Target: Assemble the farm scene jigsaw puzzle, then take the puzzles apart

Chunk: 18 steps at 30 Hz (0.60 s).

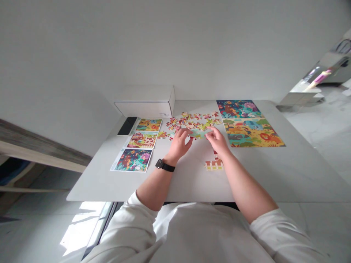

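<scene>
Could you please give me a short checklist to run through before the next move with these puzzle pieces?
1. Grip: ok. The left hand and right hand both hold the pale green puzzle piece.
2. Loose puzzle pieces within reach: ok. They lie just beyond the hands.
3. Reference visible: ok. The three picture cards lie uncovered at the left.
4. Right forearm clear of the assembled fence section: cannot tell, they are very close.
5. Piece's fit: cannot tell, its edges are too small to judge.
</scene>
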Available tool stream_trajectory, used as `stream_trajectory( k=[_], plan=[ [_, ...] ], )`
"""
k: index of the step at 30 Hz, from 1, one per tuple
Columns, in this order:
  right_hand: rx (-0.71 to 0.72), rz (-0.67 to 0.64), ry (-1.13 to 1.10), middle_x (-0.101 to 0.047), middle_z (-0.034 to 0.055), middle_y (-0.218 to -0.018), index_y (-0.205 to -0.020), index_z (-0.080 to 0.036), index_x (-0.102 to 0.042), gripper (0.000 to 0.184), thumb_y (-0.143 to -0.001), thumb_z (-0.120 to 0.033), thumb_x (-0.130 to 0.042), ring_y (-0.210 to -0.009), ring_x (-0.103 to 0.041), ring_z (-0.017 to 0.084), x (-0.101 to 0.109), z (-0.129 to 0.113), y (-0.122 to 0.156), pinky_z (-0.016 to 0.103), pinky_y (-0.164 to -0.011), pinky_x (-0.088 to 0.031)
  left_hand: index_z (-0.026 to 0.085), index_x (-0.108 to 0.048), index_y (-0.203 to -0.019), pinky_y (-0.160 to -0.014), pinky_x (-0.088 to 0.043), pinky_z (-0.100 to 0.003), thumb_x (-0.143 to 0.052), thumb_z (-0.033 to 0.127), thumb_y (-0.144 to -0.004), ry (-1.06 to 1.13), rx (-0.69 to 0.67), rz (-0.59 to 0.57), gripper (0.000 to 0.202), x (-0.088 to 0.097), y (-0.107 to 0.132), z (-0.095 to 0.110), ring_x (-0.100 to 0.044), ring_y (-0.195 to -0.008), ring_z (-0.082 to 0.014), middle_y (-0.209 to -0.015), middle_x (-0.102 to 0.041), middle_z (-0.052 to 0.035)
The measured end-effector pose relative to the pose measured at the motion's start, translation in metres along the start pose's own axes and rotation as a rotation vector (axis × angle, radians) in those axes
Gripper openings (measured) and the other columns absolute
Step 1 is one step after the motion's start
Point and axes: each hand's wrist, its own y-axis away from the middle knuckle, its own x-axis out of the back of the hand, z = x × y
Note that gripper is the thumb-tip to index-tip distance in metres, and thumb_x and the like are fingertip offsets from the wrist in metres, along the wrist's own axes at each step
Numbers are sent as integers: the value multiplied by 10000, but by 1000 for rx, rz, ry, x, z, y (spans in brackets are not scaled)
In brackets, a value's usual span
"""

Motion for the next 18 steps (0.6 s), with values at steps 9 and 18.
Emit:
stream_trajectory(
  k=[9,18],
  plan=[
    [-11,106,193,-798,59,-1068,-1365,-268,-690,473,-934,-454,-634,-970,-746,261,20,3,-8,432,-940,-595,228,-690,-1323,-1176,-501,-484,-592,201,-1043,-74,67,-183,298,11,-29,-18,-623,-1325,-284,-1362,-689,-126],
    [144,107,398,-805,80,-1071,-1390,-235,-674,477,-919,-263,-607,-1003,-743,267,15,-4,-3,432,-972,-589,264,-764,-1292,-1226,-442,-544,-550,186,-1040,-192,140,-264,340,-15,-7,-37,-564,-1337,-313,-1359,-672,-128]
  ],
)
